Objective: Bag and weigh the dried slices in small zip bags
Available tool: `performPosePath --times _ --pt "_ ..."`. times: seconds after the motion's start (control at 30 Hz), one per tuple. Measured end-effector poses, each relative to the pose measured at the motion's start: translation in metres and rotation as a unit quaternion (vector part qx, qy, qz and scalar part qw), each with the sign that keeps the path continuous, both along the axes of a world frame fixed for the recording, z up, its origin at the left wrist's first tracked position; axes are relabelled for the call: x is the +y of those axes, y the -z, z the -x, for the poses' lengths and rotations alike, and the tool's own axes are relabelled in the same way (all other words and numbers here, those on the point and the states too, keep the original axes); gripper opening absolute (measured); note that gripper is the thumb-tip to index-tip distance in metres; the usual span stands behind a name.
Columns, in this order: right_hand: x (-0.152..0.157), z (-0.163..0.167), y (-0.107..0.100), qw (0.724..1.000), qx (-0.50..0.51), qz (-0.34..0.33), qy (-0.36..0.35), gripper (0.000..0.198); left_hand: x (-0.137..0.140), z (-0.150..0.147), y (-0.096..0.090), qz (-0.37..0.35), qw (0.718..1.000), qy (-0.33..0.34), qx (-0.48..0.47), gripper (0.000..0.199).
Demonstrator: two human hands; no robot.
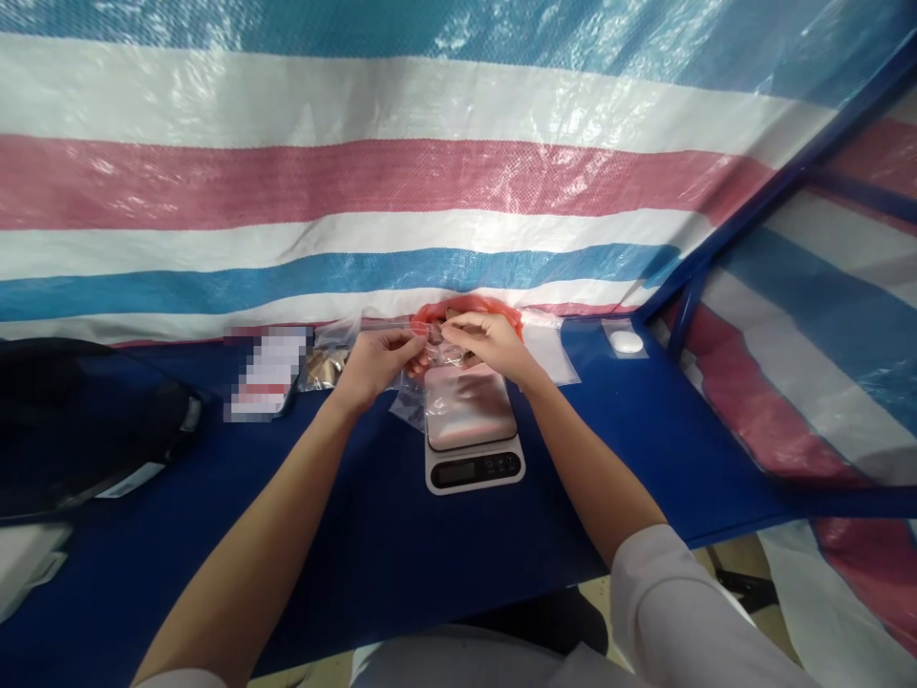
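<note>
My left hand (379, 363) is closed, its thumb and fingers pinching one side of a small clear plastic bag (450, 355). On the bag's other side my right hand (491, 342) pinches too, fingertips close to the left ones. Small items by the fingertips are too tiny to name. Just below the hands sits a white kitchen scale (474, 430) with a shiny metal plate and a dark display. Behind the hands lies an orange-red plastic bag (469, 304), partly hidden by the right hand.
Left of the hands lie a clear bag with brownish contents (324, 369) and a blurred-out phone-like object (268, 373). A black bag (86, 420) fills the far left of the blue table (373, 564). A round white item (626, 342) lies in a clear pouch at right.
</note>
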State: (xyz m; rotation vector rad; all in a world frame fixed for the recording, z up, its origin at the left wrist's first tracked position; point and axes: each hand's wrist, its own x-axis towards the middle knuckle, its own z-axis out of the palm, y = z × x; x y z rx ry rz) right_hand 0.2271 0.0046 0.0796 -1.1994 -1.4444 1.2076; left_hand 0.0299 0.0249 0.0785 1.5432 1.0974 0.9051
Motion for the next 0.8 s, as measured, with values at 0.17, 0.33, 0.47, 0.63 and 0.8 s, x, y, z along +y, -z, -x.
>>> performPosePath --times 0.17,0.33,0.47,0.63,0.8 --pt "0.004 -0.002 0.002 1.0 -0.009 0.009 0.009 0.029 -0.004 -0.001 -0.005 -0.038 0.999 0.017 0.026 0.034" --pt "0.005 -0.002 0.005 0.996 -0.067 -0.054 0.007 0.02 -0.004 -0.001 -0.004 -0.059 0.996 0.047 0.054 0.04" --pt "0.004 -0.002 0.004 0.993 -0.099 -0.065 0.028 0.012 -0.002 0.002 -0.001 -0.046 0.993 0.064 0.087 0.041" --pt "0.007 -0.012 0.009 0.994 -0.096 -0.047 0.01 0.012 -0.001 0.01 -0.005 -0.097 0.977 0.04 0.184 0.041" --pt "0.008 -0.022 0.012 0.993 -0.109 -0.052 -0.003 0.012 0.001 0.016 -0.005 -0.155 0.956 0.011 0.25 0.041"
